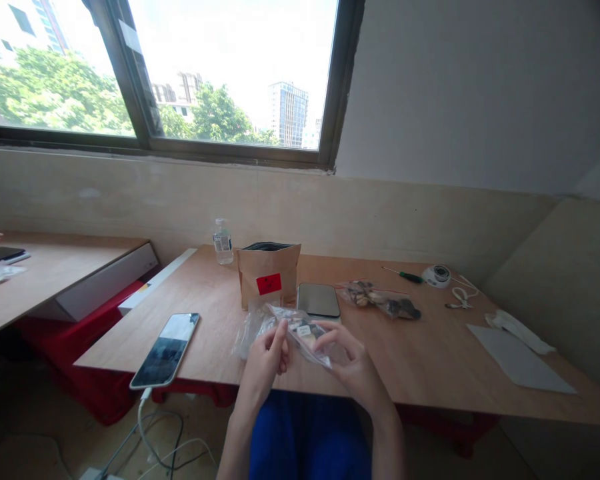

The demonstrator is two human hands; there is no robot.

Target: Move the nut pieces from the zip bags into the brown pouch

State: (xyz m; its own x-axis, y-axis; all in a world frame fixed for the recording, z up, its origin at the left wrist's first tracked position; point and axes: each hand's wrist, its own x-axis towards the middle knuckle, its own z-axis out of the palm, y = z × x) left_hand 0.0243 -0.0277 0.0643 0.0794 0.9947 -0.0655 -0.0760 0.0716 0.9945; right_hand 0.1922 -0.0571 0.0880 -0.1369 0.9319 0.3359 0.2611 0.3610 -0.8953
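Note:
Between both hands, near the table's front edge, is a clear plastic bag [305, 337] with a small white label and some dark contents that I cannot make out. My left hand [275, 350] pinches its left edge between thumb and curled fingers. My right hand [347, 357] grips the right side, thumb below and fingers bent over the top. More clear plastic bags [250, 330] lie on the table just left of my left hand. Behind the hands stands an open brown paper pouch [247, 277] with a red label. Beside it is a flat, silver-topped device [319, 300].
Filled clear bags [380, 300] lie right of the device. Farther right are a green screwdriver [410, 277], a white dome camera [436, 276] with cable, and a grey sheet [520, 360]. A charging phone [165, 350] overhangs the front left edge; a bottle [223, 243] stands behind.

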